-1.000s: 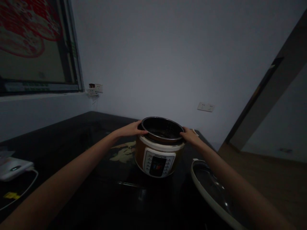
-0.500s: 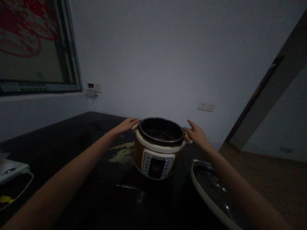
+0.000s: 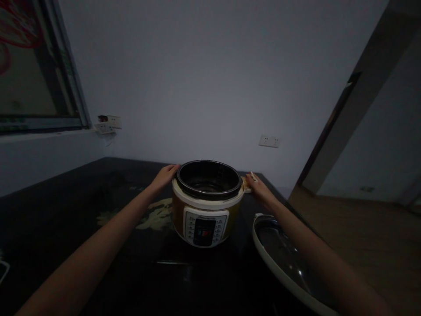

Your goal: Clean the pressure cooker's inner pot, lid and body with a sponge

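An electric pressure cooker [image 3: 205, 226], gold-brown with a white front panel and a lit display, stands upright on the black table. Its top is uncovered, and the dark inner pot [image 3: 208, 179] shows with a metal rim. My left hand [image 3: 165, 175] is closed at the cooker's left side, its fingertips partly hidden behind the rim. On the right, my right hand [image 3: 259, 188] grips the cream side handle [image 3: 246, 185]; a small pale strip shows by its fingers, too blurred to name. Below my right forearm lies the oval-looking lid [image 3: 279, 256], light-rimmed with a dark middle.
The black glossy table [image 3: 138, 281] has a pale leaf pattern [image 3: 158, 215] left of the cooker. Behind it rises a wall with a socket [image 3: 269, 141] and more outlets [image 3: 110, 124] near the window [image 3: 29, 83]. A white cable [image 3: 4, 270] shows at the left edge.
The view has swung right, so the cooker and wall sockets sit further left in the picture. My right hand's raised finger has come down, and the hand has closed at the handle.
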A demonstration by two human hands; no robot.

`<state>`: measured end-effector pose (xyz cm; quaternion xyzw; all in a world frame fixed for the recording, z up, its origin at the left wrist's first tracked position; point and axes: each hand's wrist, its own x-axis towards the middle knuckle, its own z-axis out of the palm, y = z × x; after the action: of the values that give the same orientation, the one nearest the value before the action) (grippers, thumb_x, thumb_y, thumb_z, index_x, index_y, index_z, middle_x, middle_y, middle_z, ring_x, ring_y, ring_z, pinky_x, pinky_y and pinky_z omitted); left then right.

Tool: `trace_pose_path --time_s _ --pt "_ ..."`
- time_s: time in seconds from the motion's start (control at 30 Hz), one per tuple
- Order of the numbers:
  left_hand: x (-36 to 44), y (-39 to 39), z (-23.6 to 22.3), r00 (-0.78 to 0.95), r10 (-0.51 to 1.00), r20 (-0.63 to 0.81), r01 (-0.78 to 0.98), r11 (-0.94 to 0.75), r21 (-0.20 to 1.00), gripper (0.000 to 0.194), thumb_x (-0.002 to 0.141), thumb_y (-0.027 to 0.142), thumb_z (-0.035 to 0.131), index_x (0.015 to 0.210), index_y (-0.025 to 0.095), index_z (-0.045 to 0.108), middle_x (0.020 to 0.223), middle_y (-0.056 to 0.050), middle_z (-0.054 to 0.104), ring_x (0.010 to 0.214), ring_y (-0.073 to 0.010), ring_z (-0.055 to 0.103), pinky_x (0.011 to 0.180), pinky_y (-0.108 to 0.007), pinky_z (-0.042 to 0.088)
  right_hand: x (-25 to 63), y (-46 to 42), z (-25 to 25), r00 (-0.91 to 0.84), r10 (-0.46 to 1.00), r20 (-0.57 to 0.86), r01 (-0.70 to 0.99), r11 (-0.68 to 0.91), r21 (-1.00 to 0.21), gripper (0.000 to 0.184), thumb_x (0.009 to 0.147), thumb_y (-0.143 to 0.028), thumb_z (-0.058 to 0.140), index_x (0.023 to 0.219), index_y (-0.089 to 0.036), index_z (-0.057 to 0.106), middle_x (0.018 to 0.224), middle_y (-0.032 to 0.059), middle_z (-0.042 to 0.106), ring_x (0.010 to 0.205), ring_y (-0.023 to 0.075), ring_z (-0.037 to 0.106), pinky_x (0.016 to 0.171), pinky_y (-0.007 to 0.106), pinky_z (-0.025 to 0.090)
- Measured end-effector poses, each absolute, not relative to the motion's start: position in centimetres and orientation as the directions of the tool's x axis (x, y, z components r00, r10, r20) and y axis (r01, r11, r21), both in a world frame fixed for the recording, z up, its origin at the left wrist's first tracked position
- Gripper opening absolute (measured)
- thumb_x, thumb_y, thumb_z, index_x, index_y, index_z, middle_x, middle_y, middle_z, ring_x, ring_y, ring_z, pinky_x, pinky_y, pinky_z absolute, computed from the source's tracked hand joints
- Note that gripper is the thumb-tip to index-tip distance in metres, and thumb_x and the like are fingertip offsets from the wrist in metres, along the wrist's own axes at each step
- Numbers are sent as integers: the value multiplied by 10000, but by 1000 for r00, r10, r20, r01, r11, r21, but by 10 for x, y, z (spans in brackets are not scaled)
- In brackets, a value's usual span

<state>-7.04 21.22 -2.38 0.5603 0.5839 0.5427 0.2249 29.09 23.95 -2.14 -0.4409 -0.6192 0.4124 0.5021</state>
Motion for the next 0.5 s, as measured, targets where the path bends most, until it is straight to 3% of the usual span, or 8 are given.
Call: trace_pose_path --time_s 0.13,0.3,0.5 --pt "-68 208 -22 -273 892 360 436 -219 873 557 728 606 504 950 136 705 1012 -93 727 953 -254 638 819 -304 472 286 237 -20 -104 965 240 67 247 -967 396 736 -460 711 1010 -222 554 855 6 674 798 158 640 681 240 513" --pt "-66 204 -19 -277 884 378 461 -223 859 503 741 560 498 933 148 713 1024 -80 731 987 -254 637 861 -296 457 287 233 -20 -100 973 208 27 212 -977 230 894 -342 584 1027 -154 574 905 19 636 725 124 612 653 282 520" --pt "-71 201 -18 -267 889 373 491 -207 846 503 747 542 487 936 141 725 1007 -90 735 970 -269 644 845 -313 461 285 231 -19 -128 973 189 7 192 -981 200 915 -319 567 1007 -144 595 909 16 625 725 120 605 649 287 524"
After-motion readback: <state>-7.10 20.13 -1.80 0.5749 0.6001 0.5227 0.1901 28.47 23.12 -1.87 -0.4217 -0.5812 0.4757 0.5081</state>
